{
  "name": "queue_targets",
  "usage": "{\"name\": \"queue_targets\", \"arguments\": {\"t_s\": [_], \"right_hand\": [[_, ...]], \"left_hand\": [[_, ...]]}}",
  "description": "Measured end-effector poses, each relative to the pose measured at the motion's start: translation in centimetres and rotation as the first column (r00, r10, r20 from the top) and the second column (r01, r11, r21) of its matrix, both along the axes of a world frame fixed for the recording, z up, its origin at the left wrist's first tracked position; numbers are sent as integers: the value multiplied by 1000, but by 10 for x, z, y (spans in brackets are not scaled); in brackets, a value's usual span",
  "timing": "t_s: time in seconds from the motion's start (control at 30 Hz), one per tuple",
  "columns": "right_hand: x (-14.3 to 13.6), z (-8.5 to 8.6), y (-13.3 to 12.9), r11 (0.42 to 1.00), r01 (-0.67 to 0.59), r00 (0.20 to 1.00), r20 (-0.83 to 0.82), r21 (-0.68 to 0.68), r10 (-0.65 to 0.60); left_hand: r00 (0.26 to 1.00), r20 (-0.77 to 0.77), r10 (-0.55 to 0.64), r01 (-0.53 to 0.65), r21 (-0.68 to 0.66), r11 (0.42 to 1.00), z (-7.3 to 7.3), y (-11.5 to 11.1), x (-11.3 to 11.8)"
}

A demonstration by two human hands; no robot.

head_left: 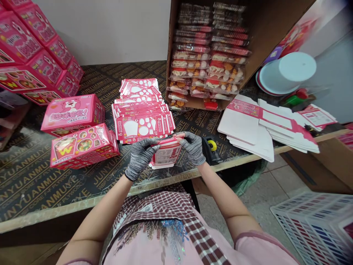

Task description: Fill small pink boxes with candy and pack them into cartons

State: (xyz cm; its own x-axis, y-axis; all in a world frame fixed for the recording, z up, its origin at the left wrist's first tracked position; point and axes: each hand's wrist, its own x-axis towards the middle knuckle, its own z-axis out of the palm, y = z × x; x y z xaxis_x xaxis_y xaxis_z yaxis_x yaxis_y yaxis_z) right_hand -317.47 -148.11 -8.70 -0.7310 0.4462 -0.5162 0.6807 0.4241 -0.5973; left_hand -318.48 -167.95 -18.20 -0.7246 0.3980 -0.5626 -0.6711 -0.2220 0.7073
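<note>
Between my two hands, close to the table's front edge, is a small pink and white carton [167,154] with a printed panel facing me. My left hand [140,157], in a grey glove with bare fingertips, pinches its upper left corner. At the upper right corner the fingers of my right hand [192,147], gloved the same way, are closed on the carton's edge. Just beyond lies a spread pile of flat pink carton blanks [143,125] with white cut-outs. Finished-looking pink boxes [73,114] sit to the left of my hands.
More pink boxes [35,55] are stacked at the far left. A tall cardboard box [264,40] of bagged candy [206,70] stands at the back. Right of it lie white-backed carton sheets [245,129], a tape dispenser [211,149] and a pale blue tub [295,70]. A plastic crate [311,217] is on the floor.
</note>
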Motion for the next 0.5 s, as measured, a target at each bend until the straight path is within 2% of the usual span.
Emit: {"name": "queue_targets", "arguments": {"t_s": [0.1,0.23,0.3,0.4,0.47,0.5], "right_hand": [[-1,5,6,999,-14,1000,16,-46,15],[10,8,9,983,-113,991,54,-141,122],[16,8,3,980,-156,985,52,-121,163],[22,12,-5,977,-211,976,46,-34,213],[26,24,2,958,-288,957,53,16,287],[30,33,11,947,-311,950,56,76,307]], "left_hand": [[964,-260,-60,44,-67,997,-4,-5,6],[796,-597,-104,11,-157,987,-20,-17,9],[721,-678,-141,4,-200,980,-25,-15,3],[619,-726,-298,145,-268,953,-19,1,-11],[527,-734,-428,253,-346,904,-10,12,-19],[485,-740,-467,266,-384,884,-7,16,-23]]}}
